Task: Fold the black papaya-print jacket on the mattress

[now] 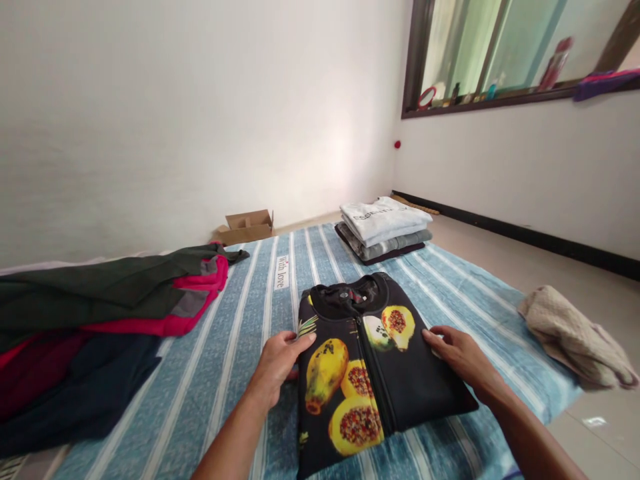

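Note:
A folded black zip-up jacket (410,373) printed with yellow papayas lies in front of me, its collar pointing away. Its left edge is in my left hand (280,363), thumb on top and the other fingers partly hidden beneath. On the opposite edge my right hand (457,353) pinches the fabric, with its fingertips at the side of the jacket. The front edge of the jacket looks slightly raised from the blue-and-white striped bedcover (225,373).
A stack of folded clothes (385,227), white on top, stands beyond the jacket. Loose dark and pink garments (125,293) spread along the left. A beige cloth (575,333) hangs over the right edge. A cardboard box (247,227) sits by the wall.

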Demonstrator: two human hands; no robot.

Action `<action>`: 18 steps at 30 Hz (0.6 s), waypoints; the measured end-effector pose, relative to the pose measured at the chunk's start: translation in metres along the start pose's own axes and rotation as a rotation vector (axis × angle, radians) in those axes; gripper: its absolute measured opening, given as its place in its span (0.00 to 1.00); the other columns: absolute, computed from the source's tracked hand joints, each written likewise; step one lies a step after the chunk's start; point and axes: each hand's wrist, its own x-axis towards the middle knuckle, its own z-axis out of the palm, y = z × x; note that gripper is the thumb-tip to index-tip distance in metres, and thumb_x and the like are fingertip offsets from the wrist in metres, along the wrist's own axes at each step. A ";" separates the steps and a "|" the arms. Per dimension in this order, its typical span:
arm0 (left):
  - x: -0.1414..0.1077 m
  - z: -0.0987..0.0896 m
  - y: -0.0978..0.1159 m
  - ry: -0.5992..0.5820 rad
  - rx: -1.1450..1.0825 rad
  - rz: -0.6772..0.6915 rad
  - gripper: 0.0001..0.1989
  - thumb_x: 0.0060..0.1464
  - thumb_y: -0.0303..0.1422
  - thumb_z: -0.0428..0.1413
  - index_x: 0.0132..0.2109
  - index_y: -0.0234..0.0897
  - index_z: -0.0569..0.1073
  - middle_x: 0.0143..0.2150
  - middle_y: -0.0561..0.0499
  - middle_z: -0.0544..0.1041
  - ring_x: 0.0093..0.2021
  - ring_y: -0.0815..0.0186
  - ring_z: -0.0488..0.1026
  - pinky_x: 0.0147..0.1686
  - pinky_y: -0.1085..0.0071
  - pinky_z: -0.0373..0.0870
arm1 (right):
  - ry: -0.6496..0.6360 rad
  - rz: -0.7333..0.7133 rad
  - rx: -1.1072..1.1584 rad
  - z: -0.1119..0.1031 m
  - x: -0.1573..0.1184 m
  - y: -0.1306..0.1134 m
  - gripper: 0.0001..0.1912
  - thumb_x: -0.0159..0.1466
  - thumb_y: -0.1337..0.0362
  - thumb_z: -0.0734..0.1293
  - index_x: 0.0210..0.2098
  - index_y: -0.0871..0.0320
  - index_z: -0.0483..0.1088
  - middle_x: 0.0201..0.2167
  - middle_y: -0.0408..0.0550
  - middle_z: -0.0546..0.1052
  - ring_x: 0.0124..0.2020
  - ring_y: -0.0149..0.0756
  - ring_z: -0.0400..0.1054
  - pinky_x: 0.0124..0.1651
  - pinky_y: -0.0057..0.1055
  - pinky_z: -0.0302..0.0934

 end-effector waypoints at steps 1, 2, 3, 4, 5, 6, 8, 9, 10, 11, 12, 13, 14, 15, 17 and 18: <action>0.002 0.000 0.001 -0.015 -0.012 -0.013 0.22 0.35 0.46 0.63 0.35 0.34 0.73 0.32 0.47 0.77 0.29 0.63 0.73 0.22 0.73 0.63 | -0.023 0.008 0.035 0.000 0.002 -0.001 0.26 0.55 0.44 0.62 0.37 0.60 0.72 0.25 0.47 0.76 0.29 0.41 0.70 0.30 0.31 0.58; 0.005 0.000 0.001 -0.029 -0.019 -0.024 0.23 0.34 0.46 0.63 0.34 0.34 0.73 0.30 0.47 0.77 0.27 0.64 0.72 0.21 0.74 0.62 | -0.052 0.014 0.069 0.000 0.004 -0.002 0.25 0.54 0.44 0.62 0.36 0.60 0.73 0.26 0.47 0.77 0.30 0.41 0.70 0.30 0.30 0.59; 0.008 -0.001 0.001 -0.046 -0.025 -0.032 0.23 0.33 0.47 0.64 0.33 0.33 0.74 0.28 0.47 0.77 0.25 0.65 0.71 0.21 0.74 0.61 | -0.081 0.019 0.100 0.001 0.005 -0.003 0.25 0.54 0.44 0.62 0.34 0.60 0.73 0.26 0.47 0.77 0.30 0.40 0.70 0.29 0.30 0.59; 0.012 -0.002 0.000 -0.067 -0.029 -0.035 0.24 0.32 0.48 0.64 0.33 0.33 0.74 0.27 0.47 0.77 0.24 0.65 0.71 0.20 0.74 0.60 | -0.105 0.022 0.121 0.001 0.006 -0.004 0.24 0.54 0.44 0.63 0.33 0.59 0.74 0.26 0.47 0.77 0.30 0.40 0.71 0.29 0.29 0.59; 0.015 -0.002 0.000 -0.089 -0.031 -0.036 0.24 0.31 0.48 0.64 0.32 0.33 0.74 0.26 0.47 0.77 0.23 0.65 0.71 0.19 0.74 0.59 | -0.124 0.022 0.137 0.001 0.007 -0.005 0.23 0.54 0.44 0.63 0.31 0.59 0.74 0.25 0.47 0.77 0.29 0.40 0.70 0.28 0.29 0.59; 0.018 -0.003 -0.001 -0.111 -0.029 -0.034 0.25 0.31 0.49 0.64 0.32 0.33 0.74 0.26 0.47 0.77 0.23 0.64 0.71 0.19 0.74 0.58 | -0.135 0.021 0.147 0.001 0.008 -0.005 0.23 0.53 0.45 0.63 0.30 0.59 0.74 0.24 0.46 0.76 0.28 0.39 0.70 0.27 0.29 0.59; 0.023 -0.004 -0.003 -0.134 -0.001 -0.024 0.24 0.32 0.49 0.63 0.31 0.33 0.74 0.25 0.48 0.76 0.24 0.62 0.72 0.20 0.73 0.58 | -0.142 0.016 0.163 0.002 0.008 -0.005 0.22 0.53 0.45 0.64 0.29 0.59 0.74 0.23 0.46 0.76 0.27 0.38 0.70 0.27 0.28 0.59; 0.025 -0.004 -0.003 -0.113 0.036 -0.006 0.23 0.33 0.49 0.63 0.31 0.33 0.74 0.25 0.48 0.76 0.24 0.61 0.72 0.21 0.72 0.59 | -0.152 0.017 0.172 0.002 0.009 -0.005 0.22 0.54 0.45 0.64 0.29 0.58 0.74 0.23 0.46 0.76 0.27 0.38 0.70 0.28 0.28 0.59; 0.026 -0.004 -0.003 -0.054 0.090 0.027 0.22 0.34 0.48 0.62 0.31 0.34 0.73 0.25 0.48 0.75 0.26 0.60 0.72 0.22 0.71 0.60 | -0.168 0.020 0.179 0.002 0.010 -0.004 0.22 0.54 0.45 0.63 0.29 0.58 0.74 0.24 0.46 0.76 0.28 0.38 0.70 0.28 0.28 0.59; 0.026 -0.003 -0.001 0.040 0.156 0.081 0.20 0.35 0.46 0.63 0.32 0.35 0.73 0.25 0.48 0.75 0.28 0.58 0.72 0.24 0.70 0.61 | -0.184 0.023 0.180 0.003 0.011 -0.002 0.22 0.55 0.45 0.63 0.29 0.58 0.74 0.25 0.46 0.76 0.29 0.38 0.70 0.29 0.29 0.59; 0.026 -0.001 0.002 0.153 0.224 0.164 0.18 0.35 0.44 0.63 0.32 0.36 0.73 0.27 0.48 0.75 0.30 0.57 0.73 0.27 0.69 0.62 | -0.199 0.025 0.175 0.003 0.012 -0.001 0.22 0.55 0.45 0.63 0.29 0.58 0.74 0.25 0.46 0.77 0.29 0.38 0.70 0.29 0.29 0.59; 0.025 0.003 0.006 0.260 0.292 0.275 0.16 0.36 0.41 0.63 0.33 0.37 0.72 0.29 0.48 0.75 0.33 0.56 0.72 0.30 0.68 0.63 | -0.209 0.024 0.165 0.003 0.013 0.001 0.22 0.55 0.45 0.63 0.29 0.59 0.74 0.26 0.46 0.77 0.29 0.38 0.70 0.30 0.28 0.59; 0.023 0.007 0.012 0.331 0.363 0.407 0.14 0.38 0.38 0.62 0.35 0.38 0.72 0.32 0.48 0.76 0.37 0.56 0.72 0.35 0.67 0.64 | -0.212 0.022 0.155 0.003 0.014 0.002 0.22 0.55 0.45 0.63 0.28 0.59 0.74 0.25 0.46 0.77 0.29 0.38 0.69 0.29 0.28 0.59; 0.021 0.013 0.019 0.351 0.435 0.551 0.12 0.41 0.35 0.60 0.36 0.39 0.73 0.35 0.48 0.76 0.40 0.56 0.71 0.39 0.67 0.64 | -0.210 0.017 0.145 0.004 0.016 0.003 0.23 0.55 0.45 0.63 0.28 0.59 0.74 0.25 0.45 0.76 0.28 0.37 0.69 0.29 0.28 0.58; 0.017 0.027 0.036 0.220 0.608 0.823 0.09 0.46 0.30 0.55 0.38 0.41 0.73 0.40 0.48 0.75 0.44 0.58 0.68 0.46 0.66 0.61 | -0.198 0.003 0.121 0.004 0.017 0.005 0.23 0.55 0.45 0.62 0.27 0.59 0.74 0.24 0.45 0.76 0.27 0.36 0.68 0.27 0.27 0.57; 0.016 0.035 0.045 0.127 0.692 0.927 0.10 0.48 0.28 0.53 0.38 0.40 0.74 0.41 0.48 0.75 0.45 0.59 0.68 0.48 0.66 0.60 | -0.193 -0.003 0.104 0.004 0.017 0.005 0.23 0.55 0.44 0.62 0.27 0.60 0.74 0.23 0.45 0.75 0.26 0.36 0.68 0.26 0.27 0.56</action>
